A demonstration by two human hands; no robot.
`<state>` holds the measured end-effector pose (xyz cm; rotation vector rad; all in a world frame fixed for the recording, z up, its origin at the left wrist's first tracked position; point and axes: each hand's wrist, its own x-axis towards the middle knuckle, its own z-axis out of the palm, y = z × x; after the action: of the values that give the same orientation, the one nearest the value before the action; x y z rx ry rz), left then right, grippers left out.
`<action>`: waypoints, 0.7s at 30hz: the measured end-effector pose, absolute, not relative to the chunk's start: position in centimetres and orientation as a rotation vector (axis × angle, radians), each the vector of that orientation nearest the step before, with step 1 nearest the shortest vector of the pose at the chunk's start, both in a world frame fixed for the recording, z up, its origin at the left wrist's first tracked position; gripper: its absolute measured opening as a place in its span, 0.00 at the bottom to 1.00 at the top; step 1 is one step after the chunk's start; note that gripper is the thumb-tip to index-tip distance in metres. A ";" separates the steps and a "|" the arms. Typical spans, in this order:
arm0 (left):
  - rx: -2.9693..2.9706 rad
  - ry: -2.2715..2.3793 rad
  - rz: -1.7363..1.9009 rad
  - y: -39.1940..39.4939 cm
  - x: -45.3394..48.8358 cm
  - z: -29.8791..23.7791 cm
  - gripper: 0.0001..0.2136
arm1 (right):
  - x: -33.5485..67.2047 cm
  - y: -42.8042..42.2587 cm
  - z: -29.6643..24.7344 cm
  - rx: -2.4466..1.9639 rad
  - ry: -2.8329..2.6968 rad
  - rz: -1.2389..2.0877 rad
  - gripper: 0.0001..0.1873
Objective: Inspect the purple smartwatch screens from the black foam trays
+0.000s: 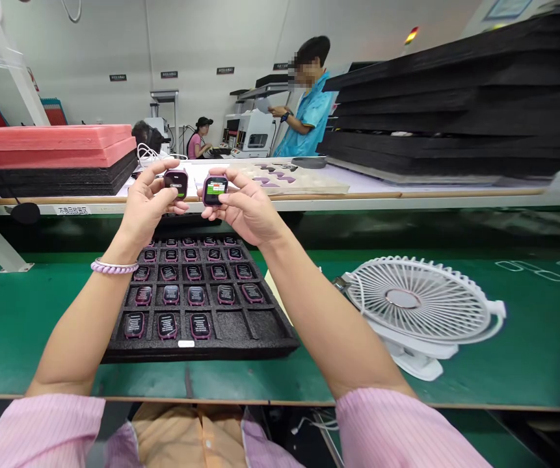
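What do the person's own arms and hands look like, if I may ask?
Pink, finely striped sleeves end near the elbows. A lilac, coiled-looking bracelet circles the left wrist; none shows on the right. The left hand and right hand are ungloved.

Glossy-screened smartwatches (214, 186), grainy matt black foam tray (233, 325), smooth low-sheen green benchtop (250, 382), smooth plastic clip-on fan (428, 305), matt pink cloth sleeve (55, 432), matt foam slabs (55, 148)
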<state>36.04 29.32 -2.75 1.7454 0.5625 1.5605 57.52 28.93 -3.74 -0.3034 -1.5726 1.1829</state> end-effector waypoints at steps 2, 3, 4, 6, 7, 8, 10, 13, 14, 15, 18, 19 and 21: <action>1.740 0.559 1.554 29.4 36.1 -2.8 0.22 | 57.6 29.0 -3.8 -0.292 -1.574 1.199 0.30; 1.735 0.560 1.554 29.4 36.1 -2.8 0.22 | 57.6 29.1 -3.8 -0.294 -1.577 1.202 0.30; 1.732 0.561 1.552 29.4 36.2 -2.9 0.21 | 57.6 29.1 -3.9 -0.299 -1.579 1.201 0.29; 1.735 0.563 1.547 29.4 36.2 -2.9 0.20 | 57.5 29.1 -3.9 -0.309 -1.577 1.189 0.28; 1.737 0.565 1.545 29.3 36.2 -2.9 0.19 | 57.5 29.0 -4.0 -0.311 -1.573 1.183 0.27; 1.735 0.568 1.544 29.2 36.3 -2.9 0.19 | 57.5 29.0 -4.0 -0.312 -1.570 1.177 0.27; 1.726 0.576 1.548 29.0 36.3 -3.0 0.19 | 57.5 28.9 -4.0 -0.311 -1.570 1.170 0.27; 1.716 0.591 1.547 28.9 36.1 -3.1 0.19 | 57.7 28.9 -4.2 -0.313 -1.571 1.175 0.27; 1.717 0.596 1.543 29.0 36.1 -3.2 0.19 | 57.8 29.0 -4.2 -0.317 -1.568 1.177 0.27; 1.721 0.601 1.540 29.0 36.0 -3.3 0.20 | 57.8 29.0 -4.3 -0.322 -1.564 1.179 0.27; 1.749 0.615 1.531 28.9 36.0 -3.3 0.20 | 57.7 28.8 -4.3 -0.338 -1.552 1.185 0.29; 1.758 0.619 1.523 28.5 36.0 -3.1 0.20 | 57.8 28.4 -4.1 -0.346 -1.546 1.190 0.29; 1.773 0.611 1.547 26.6 35.8 -2.4 0.19 | 58.1 27.0 -3.4 -0.361 -1.522 1.190 0.28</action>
<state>35.84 26.58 -2.41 1.7728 0.6114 1.5474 58.14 27.02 -3.43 -0.3614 -1.5217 1.1902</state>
